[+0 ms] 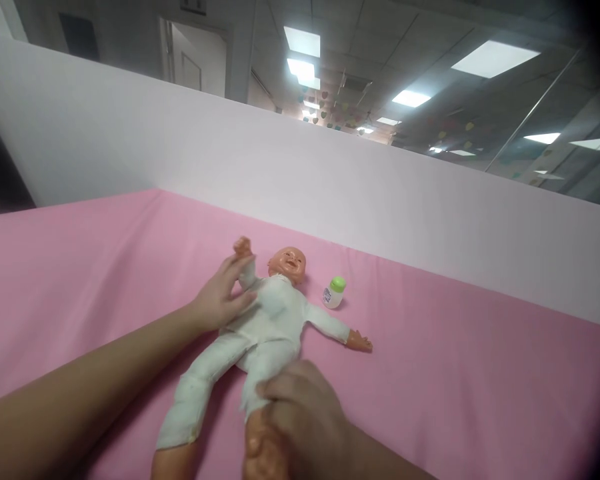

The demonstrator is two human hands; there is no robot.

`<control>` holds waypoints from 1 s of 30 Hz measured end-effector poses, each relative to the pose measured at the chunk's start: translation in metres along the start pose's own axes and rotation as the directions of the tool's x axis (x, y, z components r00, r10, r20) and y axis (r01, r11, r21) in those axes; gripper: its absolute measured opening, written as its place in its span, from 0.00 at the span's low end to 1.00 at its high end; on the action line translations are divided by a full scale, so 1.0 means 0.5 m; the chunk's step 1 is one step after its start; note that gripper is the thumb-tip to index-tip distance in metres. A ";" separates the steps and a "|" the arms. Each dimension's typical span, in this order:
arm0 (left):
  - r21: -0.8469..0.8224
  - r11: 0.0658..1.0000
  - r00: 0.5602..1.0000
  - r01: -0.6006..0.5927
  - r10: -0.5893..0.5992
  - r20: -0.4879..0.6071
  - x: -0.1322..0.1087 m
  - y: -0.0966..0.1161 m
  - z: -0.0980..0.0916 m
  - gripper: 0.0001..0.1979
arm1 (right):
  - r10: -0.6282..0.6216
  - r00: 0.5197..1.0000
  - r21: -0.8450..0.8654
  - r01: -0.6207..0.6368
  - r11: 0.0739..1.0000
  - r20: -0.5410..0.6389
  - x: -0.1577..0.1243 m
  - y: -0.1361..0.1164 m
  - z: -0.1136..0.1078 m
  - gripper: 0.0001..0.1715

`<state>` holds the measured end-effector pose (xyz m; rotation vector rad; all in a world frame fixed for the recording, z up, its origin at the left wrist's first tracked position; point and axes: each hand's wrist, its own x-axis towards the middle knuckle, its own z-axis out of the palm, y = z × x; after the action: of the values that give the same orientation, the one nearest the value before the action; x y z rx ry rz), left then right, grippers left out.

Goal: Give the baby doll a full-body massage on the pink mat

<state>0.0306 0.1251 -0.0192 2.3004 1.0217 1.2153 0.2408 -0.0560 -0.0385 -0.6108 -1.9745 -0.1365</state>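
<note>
A baby doll [273,313] in a white one-piece suit lies on its back on a pink sheet [455,373], head toward the far wall. My left hand [223,293] rests on the doll's raised arm and shoulder, fingers wrapped round the sleeve. My right hand [300,413] is closed round the doll's lower leg [260,447] near the bottom edge of the view. The doll's other arm lies stretched out to the right, its bare hand on the sheet.
A small white bottle with a green cap [335,293] stands on the sheet just right of the doll's head. A white partition wall [330,173] runs along the far side of the pink surface. Ceiling lights show beyond it.
</note>
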 end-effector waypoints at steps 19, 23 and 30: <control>0.179 0.980 0.956 -0.093 0.038 0.289 -0.001 0.013 0.005 0.30 | 0.082 0.995 -0.238 -0.064 0.969 0.064 0.025 0.084 -0.038 0.27; 0.216 0.953 0.971 0.214 -0.231 0.056 0.018 -0.051 -0.015 0.34 | -0.096 0.982 -0.167 0.123 0.978 0.161 0.025 0.031 -0.035 0.21; 0.412 0.799 0.863 0.438 -0.503 0.057 0.036 -0.124 -0.048 0.40 | -0.265 0.837 -0.085 0.345 0.935 0.479 0.025 -0.019 -0.002 0.08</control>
<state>-0.0092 0.1800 -0.0318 2.1534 1.7690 0.6489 0.2327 -0.0599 -0.0255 -0.4529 -2.5413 -0.3910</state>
